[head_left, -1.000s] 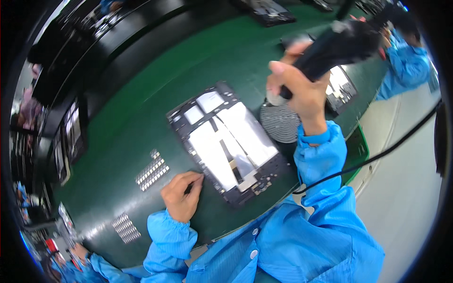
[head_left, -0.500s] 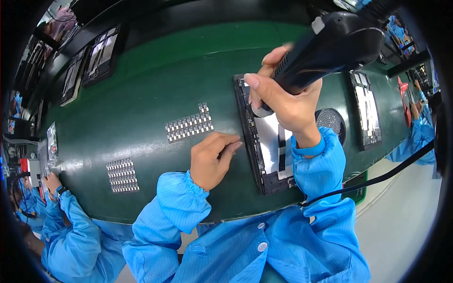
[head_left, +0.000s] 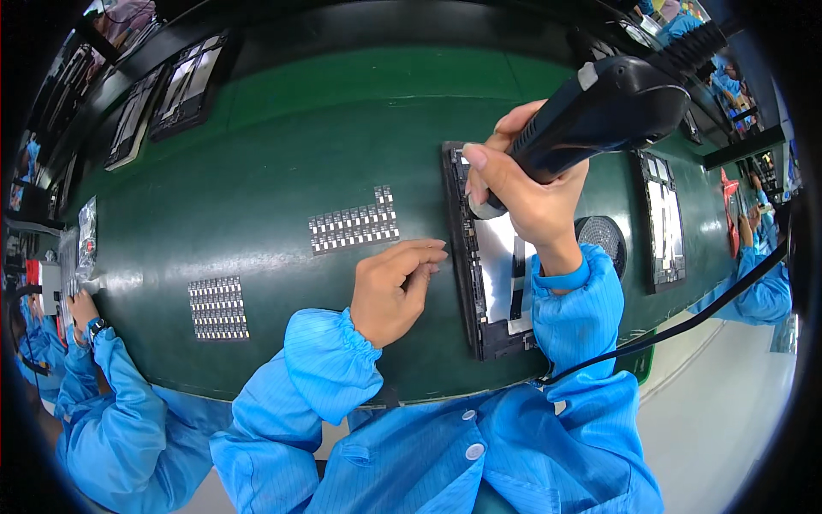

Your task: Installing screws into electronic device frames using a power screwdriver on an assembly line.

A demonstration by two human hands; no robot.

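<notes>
My right hand (head_left: 539,193) grips a black corded tool (head_left: 591,124) with vent slots, shaped like a heat gun. Its rounded grey end (head_left: 486,208) is over the upper left part of a tablet chassis (head_left: 497,265), whose back is off, showing silver metal and dark parts. To the left of that chassis, my left hand (head_left: 392,287) hovers with thumb and forefinger closed near its edge; anything between them is too small to make out. Beyond this hand lies a block of small black-and-white parts (head_left: 354,225) in rows.
A second block of small parts (head_left: 218,308) lies farther left on the green table (head_left: 257,214). More opened chassis (head_left: 662,223) stand at right and back left. A round textured dish (head_left: 602,240) is behind my right wrist. A black cable (head_left: 676,325) crosses at right. Co-workers sit on both sides.
The view has shifted slightly, so table things appear moved. My right hand still holds the tool over the chassis; my left hand stays beside it, fingers closed.
</notes>
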